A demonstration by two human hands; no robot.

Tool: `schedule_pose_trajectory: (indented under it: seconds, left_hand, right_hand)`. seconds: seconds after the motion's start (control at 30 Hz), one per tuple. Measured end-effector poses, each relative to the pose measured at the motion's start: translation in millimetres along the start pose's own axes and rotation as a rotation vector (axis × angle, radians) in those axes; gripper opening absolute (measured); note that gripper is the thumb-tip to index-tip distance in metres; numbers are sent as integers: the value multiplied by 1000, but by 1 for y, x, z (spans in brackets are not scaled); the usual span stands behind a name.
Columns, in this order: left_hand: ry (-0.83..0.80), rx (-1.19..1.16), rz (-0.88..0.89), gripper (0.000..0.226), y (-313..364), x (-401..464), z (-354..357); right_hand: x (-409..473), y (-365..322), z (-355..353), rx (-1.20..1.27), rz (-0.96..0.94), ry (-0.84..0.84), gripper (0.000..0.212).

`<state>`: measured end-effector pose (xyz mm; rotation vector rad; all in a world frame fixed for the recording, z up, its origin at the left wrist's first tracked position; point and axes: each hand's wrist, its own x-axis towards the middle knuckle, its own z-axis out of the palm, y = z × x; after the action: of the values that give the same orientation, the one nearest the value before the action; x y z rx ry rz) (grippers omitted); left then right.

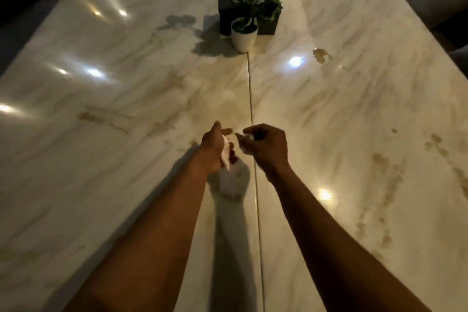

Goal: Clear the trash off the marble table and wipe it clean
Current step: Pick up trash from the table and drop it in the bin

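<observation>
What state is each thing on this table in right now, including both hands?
Left hand: curled round white, red-marked scrap.
Right hand: fingers curled, pinching a small pale bit.
Marble table: glossy, with a wet patch.
Potted plant: upright.
Dark box: behind the plant.

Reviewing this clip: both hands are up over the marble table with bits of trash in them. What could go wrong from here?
1. The left hand holds a white and red scrap loosely; it may slip back onto the marble table.
2. The right hand pinches something small and blurred; passing it across could drop it.
3. The wet patch lies near the potted plant; a wide wipe might tip the pot.
</observation>
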<state>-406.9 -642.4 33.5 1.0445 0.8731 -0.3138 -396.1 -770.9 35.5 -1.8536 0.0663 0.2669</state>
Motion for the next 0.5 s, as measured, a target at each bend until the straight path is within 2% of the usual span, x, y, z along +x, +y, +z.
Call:
schedule_pose_trajectory:
  seconds: [0.07, 0.2, 0.3, 0.43, 0.5]
  left_hand:
    - [-97, -133, -86, 61, 0, -20, -19]
    - [-108, -94, -98, 60, 1, -64, -69]
    - [-118, -59, -105, 57, -1, -97, -108]
    - [-64, -55, -107, 49, -3, -128, -165]
    - [-43, -34, -95, 46, -5, -139, -192]
  right_hand:
    - [-33, -10, 24, -10, -34, 27, 21]
    - [-90, -26, 67, -103, -142, 97, 18]
    - [-129, -39, 98, -185, -214, 26, 17]
    - [-170, -47, 132, -500, -353, -114, 24]
    - [-187, -47, 145, -523, -438, -160, 24]
